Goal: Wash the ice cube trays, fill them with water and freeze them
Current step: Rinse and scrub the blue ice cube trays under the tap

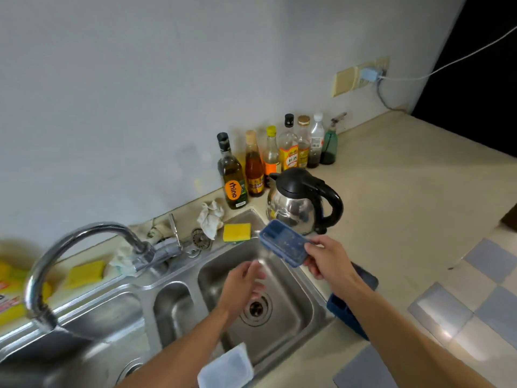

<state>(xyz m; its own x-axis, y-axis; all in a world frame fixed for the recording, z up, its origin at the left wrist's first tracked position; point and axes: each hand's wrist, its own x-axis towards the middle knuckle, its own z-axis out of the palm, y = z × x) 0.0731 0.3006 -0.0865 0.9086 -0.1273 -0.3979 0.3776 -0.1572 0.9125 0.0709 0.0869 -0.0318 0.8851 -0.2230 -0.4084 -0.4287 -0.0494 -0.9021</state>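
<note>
My right hand grips a blue ice cube tray by its near end and holds it tilted over the right basin of the steel sink. My left hand hovers over the drain with blurred, loosely spread fingers and holds nothing. A second blue tray lies on the counter just right of the sink, partly hidden by my right forearm. A translucent white lid rests on the sink's front rim. The curved faucet arches over the left basin.
A steel kettle with a black handle stands behind the tray. Several bottles line the wall. Yellow sponges and crumpled cloths lie on the sink's back ledge. A grey mat lies at the counter's near edge.
</note>
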